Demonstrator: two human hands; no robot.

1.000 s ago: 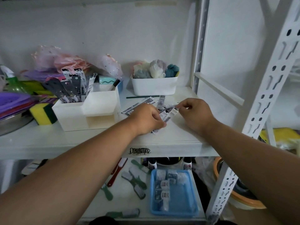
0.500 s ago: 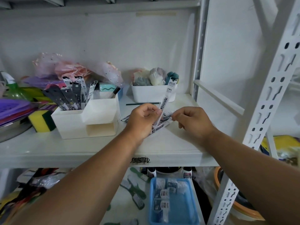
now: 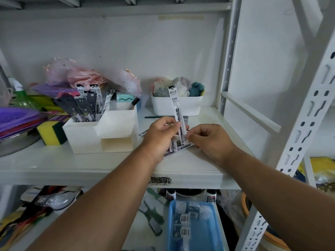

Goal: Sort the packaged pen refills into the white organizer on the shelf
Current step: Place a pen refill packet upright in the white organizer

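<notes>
Head view showed the left hand (image 3: 161, 136) pinching one packaged refill (image 3: 176, 110) near its lower half, long axis almost upright, header card at the top. Its fingers curled round the sleeve. More loose refills (image 3: 178, 149) lay flat on the shelf (image 3: 90, 167) beneath both hands. The right hand (image 3: 208, 140) hovered just beside them, fingers curled; whether it pinched one I cannot tell. The white organizer (image 3: 101, 134) stood to the left, nearer the left hand, its rear compartment already holding upright refills.
</notes>
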